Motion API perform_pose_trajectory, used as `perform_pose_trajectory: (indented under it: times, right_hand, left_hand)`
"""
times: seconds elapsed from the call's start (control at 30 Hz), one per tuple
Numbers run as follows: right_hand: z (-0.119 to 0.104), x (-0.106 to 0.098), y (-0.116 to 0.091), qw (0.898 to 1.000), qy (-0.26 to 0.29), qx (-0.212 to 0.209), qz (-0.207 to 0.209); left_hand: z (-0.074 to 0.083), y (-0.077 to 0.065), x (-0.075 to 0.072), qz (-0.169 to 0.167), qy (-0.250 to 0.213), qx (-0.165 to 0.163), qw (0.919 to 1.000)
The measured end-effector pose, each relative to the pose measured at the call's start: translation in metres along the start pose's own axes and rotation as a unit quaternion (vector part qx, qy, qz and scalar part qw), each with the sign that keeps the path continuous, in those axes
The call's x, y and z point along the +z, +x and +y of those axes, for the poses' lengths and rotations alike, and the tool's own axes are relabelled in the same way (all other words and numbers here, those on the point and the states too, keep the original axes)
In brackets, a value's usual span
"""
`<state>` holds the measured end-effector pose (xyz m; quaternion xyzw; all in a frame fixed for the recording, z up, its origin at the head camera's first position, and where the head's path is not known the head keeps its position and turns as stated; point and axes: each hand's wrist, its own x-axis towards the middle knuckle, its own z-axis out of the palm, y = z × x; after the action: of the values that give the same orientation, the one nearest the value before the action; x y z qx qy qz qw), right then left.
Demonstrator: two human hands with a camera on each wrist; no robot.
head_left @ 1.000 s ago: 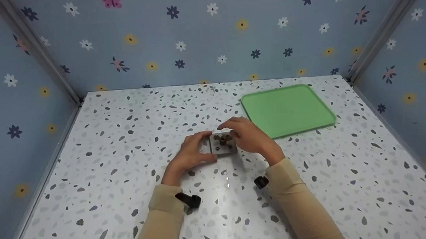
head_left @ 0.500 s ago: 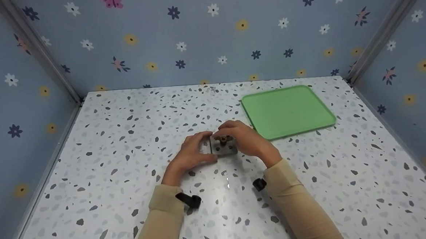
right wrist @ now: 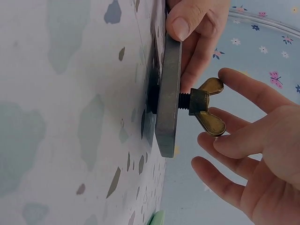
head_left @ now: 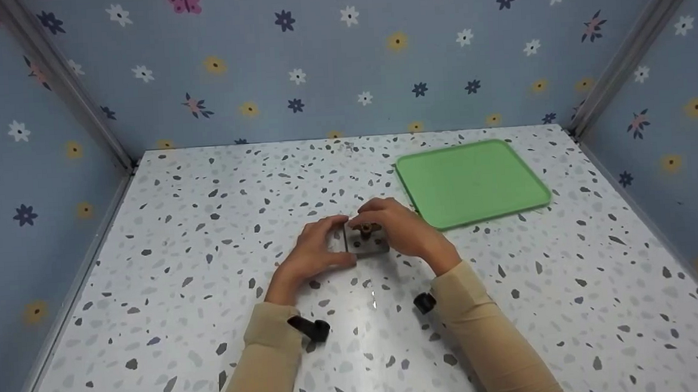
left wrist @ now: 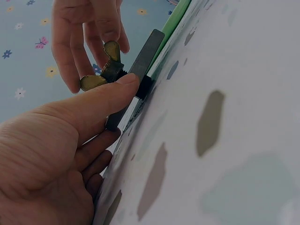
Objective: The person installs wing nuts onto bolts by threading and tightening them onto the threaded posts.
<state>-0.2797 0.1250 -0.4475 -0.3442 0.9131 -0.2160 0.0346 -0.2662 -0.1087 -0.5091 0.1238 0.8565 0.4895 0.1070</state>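
A small grey metal plate [right wrist: 168,101] stands slightly raised off the table, with a threaded bolt through it. Its far side has a dark bolt head [left wrist: 144,87] facing the table. A brass-coloured wing nut [right wrist: 200,104] sits on the bolt, with a short stretch of black thread showing between nut and plate. My left hand [head_left: 316,249] grips the plate's left end between thumb and fingers. The right hand [head_left: 407,229] reaches over the plate from the right; in the right wrist view its index fingertip and thumb touch the two wings. In the head view two dark holes show in the plate.
A green tray [head_left: 474,183] lies at the back right, just beyond my right hand. The speckled white table [head_left: 180,276] meets flower-patterned walls [head_left: 294,55] at the back and on both sides.
My right hand's fingers have shifted down and left onto the wing nut, whose wings have turned. In the last half second hardly anything differs. The left hand keeps its grip on the plate.
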Motion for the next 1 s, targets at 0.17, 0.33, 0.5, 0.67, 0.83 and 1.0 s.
perform_pose_trajectory:
  times: [0.17, 0.33, 0.5, 0.67, 0.83, 1.0]
  right_hand:
    - [-0.0002, 0.0003, 0.0001, 1.0, 0.002, -0.006, 0.001]
    - [0.0, 0.0, -0.0002, 1.0, 0.001, 0.0, 0.001]
    - [0.0005, 0.0003, 0.0, 1.0, -0.005, 0.006, -0.004]
    - [0.0013, 0.0004, -0.0005, 1.0, -0.009, 0.001, 0.0]
    - [0.0017, -0.0002, -0.0009, 1.0, -0.012, -0.006, 0.003]
    - [0.0026, -0.0006, -0.0022, 1.0, -0.016, -0.016, 0.011]
  left_hand:
    - [-0.0002, 0.0004, -0.0008, -0.003, 0.002, 0.014, 0.9999]
    - [0.0, 0.0009, -0.0009, -0.004, 0.01, 0.014, 0.9998]
    - [-0.0008, 0.0014, -0.0007, -0.005, 0.011, 0.005, 0.9999]
    - [-0.0009, 0.0007, -0.0006, -0.005, 0.01, 0.002, 0.9999]
    - [-0.001, 0.0008, -0.0002, -0.005, 0.005, -0.001, 1.0]
    - [-0.0005, 0.001, 0.0002, -0.005, 0.005, -0.001, 1.0]
